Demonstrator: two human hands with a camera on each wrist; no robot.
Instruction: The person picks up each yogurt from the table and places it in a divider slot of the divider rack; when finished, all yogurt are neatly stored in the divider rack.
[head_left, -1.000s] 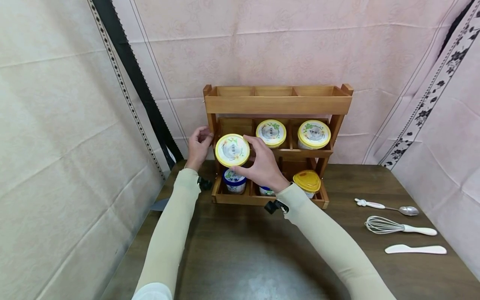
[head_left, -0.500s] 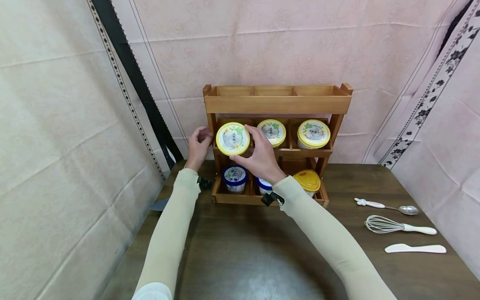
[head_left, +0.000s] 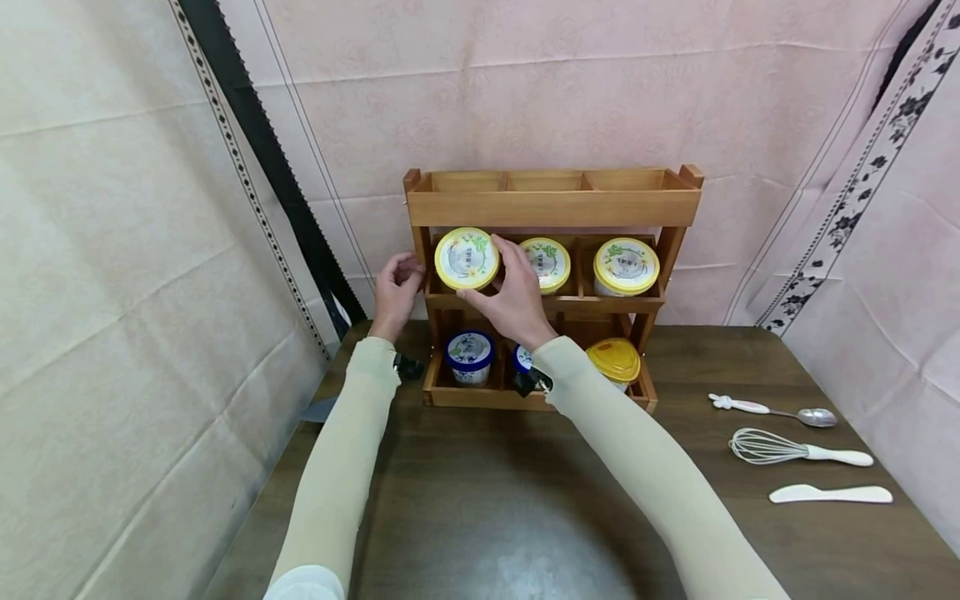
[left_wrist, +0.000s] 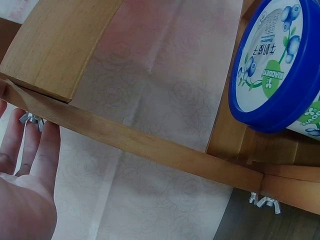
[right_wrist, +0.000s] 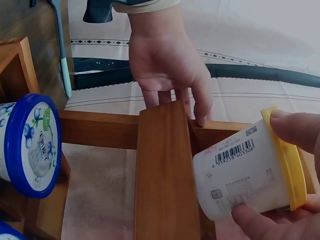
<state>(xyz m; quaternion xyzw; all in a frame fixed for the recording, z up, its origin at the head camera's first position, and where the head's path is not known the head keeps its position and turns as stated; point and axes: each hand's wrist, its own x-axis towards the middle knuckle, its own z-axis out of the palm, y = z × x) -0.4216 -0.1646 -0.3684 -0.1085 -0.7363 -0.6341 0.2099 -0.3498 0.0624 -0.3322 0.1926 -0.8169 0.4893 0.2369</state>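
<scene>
In the head view, my right hand (head_left: 517, 300) pinches a yellow-lidded tub (head_left: 467, 259) at the left compartment of the rack's middle tier. The right wrist view shows the tub's white side with a barcode, tilted above the front board (right_wrist: 167, 170); thumb at the lid, fingers under the cup. My left hand (head_left: 397, 292) holds the left side post of the wooden rack (head_left: 555, 210), its fingertips by a wing nut (left_wrist: 31, 119). Two more yellow-lidded tubs, middle (head_left: 549, 265) and right (head_left: 627, 267), sit on the same tier.
On the bottom tier stand a blue-lidded tub (head_left: 470, 354), another partly hidden by my right wrist, and a tub with a plain yellow lid (head_left: 615, 360). A spoon (head_left: 772, 411), a whisk (head_left: 798, 450) and a white knife (head_left: 831, 494) lie on the table's right side.
My right hand has raised the yellow-lidded tub from in front of the lower tier up to the middle tier's left compartment. The left hand has stayed at the side post.
</scene>
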